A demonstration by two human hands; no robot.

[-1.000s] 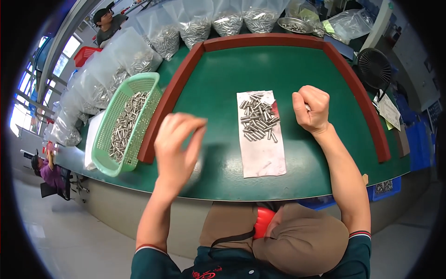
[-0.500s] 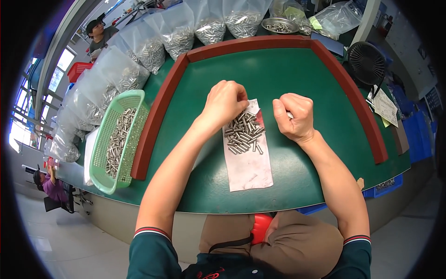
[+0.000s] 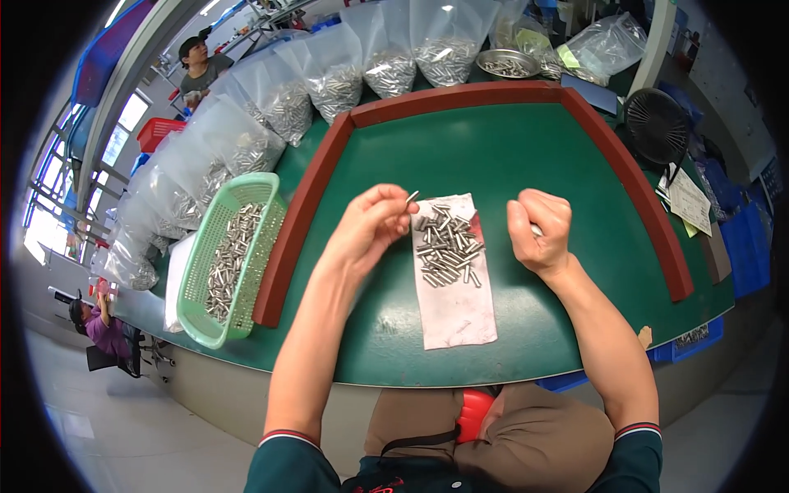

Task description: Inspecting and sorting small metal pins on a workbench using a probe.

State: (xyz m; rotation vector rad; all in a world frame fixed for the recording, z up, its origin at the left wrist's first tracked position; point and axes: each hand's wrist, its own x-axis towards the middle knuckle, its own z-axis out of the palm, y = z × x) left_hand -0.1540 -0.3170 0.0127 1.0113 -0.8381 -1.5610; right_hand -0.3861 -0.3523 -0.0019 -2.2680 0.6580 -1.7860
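Nearest is the person's lap [image 3: 526, 423] in brown trousers, below both hands at the edge of a green table [image 3: 386, 353]. The left hand [image 3: 370, 226] pinches one small metal pin [image 3: 412, 197] between thumb and fingertips, the pin's free end tilted upward. The right hand [image 3: 542, 232] is clenched in a fist around a pale object [image 3: 537, 230]; only a bit of it shows by the thumb, so I cannot tell what it is. Between the hands lies a stained, whitish cloth [image 3: 456, 320], with a loose pile of pins [image 3: 448, 251] on its upper part, just right of the left hand. Well to the left hand's left stands a light green basket [image 3: 256, 267] holding many more pins. A red-brown rail [image 3: 308, 214] passes between basket and left hand, then curves beyond both hands and down past the right. To the right hand's upper right is a black fan [image 3: 656, 125]. Farther off, beyond the rail, are clear bags [image 3: 329, 82] of metal parts and a round metal bowl [image 3: 509, 76].
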